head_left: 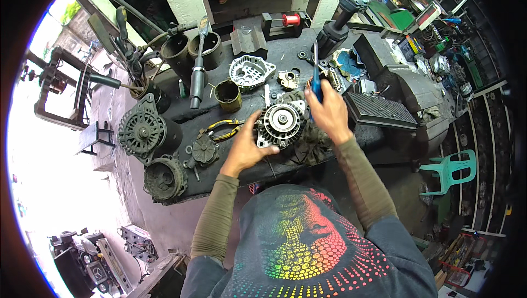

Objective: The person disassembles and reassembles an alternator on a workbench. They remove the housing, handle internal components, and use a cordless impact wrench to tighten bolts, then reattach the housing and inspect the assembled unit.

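An alternator [282,121] with a round pulley face turned up sits on the dark workbench in front of me. My left hand [248,147] wraps round its left side, with the thumb along the lower edge. Beside it on the right, my right hand [330,112] is closed round a blue-handled screwdriver [315,78], whose slim metal shaft points away from me. The fingers hide part of its handle. Left of the alternator lie yellow-and-black pliers [225,129] and a small round metal housing [205,149].
Alternator housings [144,131] stand at the left of the workbench [250,165]. Behind are a rusty can [228,96], a bare metal housing [250,71], a red wire spool [291,20] and a dark power tool [336,29]. A finned black box [381,110] sits right; a green chair [450,172] stands beyond.
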Tool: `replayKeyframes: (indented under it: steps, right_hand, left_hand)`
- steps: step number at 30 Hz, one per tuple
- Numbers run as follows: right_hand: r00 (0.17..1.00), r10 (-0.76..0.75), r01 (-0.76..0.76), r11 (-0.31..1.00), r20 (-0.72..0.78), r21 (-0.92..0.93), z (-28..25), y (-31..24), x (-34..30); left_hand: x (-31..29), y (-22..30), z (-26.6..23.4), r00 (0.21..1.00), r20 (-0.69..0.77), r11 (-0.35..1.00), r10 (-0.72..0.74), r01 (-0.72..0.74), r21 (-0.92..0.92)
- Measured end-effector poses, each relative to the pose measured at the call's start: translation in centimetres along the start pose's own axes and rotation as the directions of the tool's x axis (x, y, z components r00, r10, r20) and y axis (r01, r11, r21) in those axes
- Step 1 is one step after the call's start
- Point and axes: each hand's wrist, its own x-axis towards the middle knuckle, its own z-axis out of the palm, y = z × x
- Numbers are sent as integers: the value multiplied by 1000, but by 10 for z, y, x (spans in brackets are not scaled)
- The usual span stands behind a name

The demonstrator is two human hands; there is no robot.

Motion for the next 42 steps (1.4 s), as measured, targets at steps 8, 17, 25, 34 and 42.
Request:
replayKeyframes:
  steps: [8, 17, 25, 34, 42]
  right_hand:
    - [965, 118, -146, 984, 236, 105, -47, 2, -92]
    - [986, -132, 132, 991, 99, 9, -77, 4, -104]
    - [968, 161, -158, 987, 192, -29, -55, 45, -152]
    - [959, 279, -278, 960, 54, -33, -6, 91, -146]
    - [992, -123, 117, 984, -32, -131, 44, 131, -90]
  left_hand:
    - [16, 6, -17, 978, -208, 999, -28, 34, 27]
    - [20, 13, -7, 969, -164, 902, 187, -102, 420]
    - [26, 20, -35, 913, 224, 656, 341, -402, 638]
    - [42, 19, -44, 849, 405, 543, 341, -529, 652]
    - [43, 16, -42, 872, 411, 506, 266, -489, 711]
